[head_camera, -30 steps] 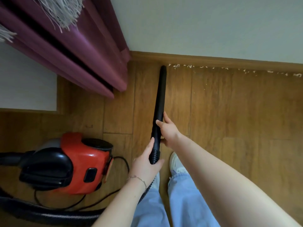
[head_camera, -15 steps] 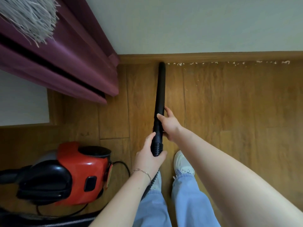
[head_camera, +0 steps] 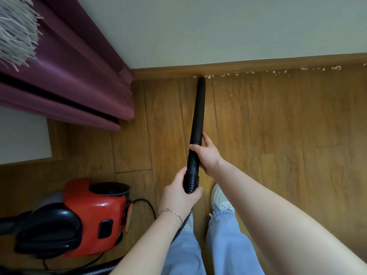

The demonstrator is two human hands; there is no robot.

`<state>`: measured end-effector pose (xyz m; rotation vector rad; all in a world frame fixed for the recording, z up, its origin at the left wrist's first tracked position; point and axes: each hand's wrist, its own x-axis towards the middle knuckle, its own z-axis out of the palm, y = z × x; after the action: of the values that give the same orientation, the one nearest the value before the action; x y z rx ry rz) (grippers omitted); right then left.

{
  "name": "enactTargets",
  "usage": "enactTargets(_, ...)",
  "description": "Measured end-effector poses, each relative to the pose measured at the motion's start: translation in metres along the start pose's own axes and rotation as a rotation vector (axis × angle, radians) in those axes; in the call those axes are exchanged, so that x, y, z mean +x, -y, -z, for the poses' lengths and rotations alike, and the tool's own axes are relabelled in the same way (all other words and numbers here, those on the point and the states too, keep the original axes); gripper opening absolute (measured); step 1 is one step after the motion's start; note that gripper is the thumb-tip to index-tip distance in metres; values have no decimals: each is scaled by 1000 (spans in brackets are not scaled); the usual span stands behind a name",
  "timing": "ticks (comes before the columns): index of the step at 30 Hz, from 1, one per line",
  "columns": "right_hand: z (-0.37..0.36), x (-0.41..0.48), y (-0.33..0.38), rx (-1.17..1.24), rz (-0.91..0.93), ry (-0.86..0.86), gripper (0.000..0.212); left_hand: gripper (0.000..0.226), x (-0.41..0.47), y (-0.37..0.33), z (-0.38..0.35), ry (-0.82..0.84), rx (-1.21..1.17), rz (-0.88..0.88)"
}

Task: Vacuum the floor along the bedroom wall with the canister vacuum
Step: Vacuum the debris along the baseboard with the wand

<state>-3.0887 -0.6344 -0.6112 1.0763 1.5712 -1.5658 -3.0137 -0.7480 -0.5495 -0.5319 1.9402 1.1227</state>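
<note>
Both hands grip the black nozzle [head_camera: 197, 114]: left hand [head_camera: 178, 195] on the ribbed cuff, right hand [head_camera: 206, 153] farther up. Tip at the baseboard [head_camera: 258, 66], white crumbs [head_camera: 278, 72] trailing right. Red canister [head_camera: 89, 215] near left.

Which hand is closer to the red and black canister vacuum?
Left. The left hand grips the black plastic wand low, just right of the red and black canister vacuum; the right hand holds it higher, farther toward the wall.

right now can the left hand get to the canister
Probably yes: the canister sits just left of the left hand, only a cord between, though that hand grips the hose and must let go first.
</note>
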Motion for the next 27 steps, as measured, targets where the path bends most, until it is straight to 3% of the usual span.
enactTargets(5, 9, -4, -9, 13, 25, -67, 66, 69, -2, -2, -6, -6, 16, 4)
enactTargets(12, 11, -5, -3, 13, 15, 48, 68, 65, -1, -11, -9, -70, 30, -2)
enactTargets(27, -3, -3, -1, -72, 44, 42, 69, 66, -3, -6, -5, -91, 24, 0)
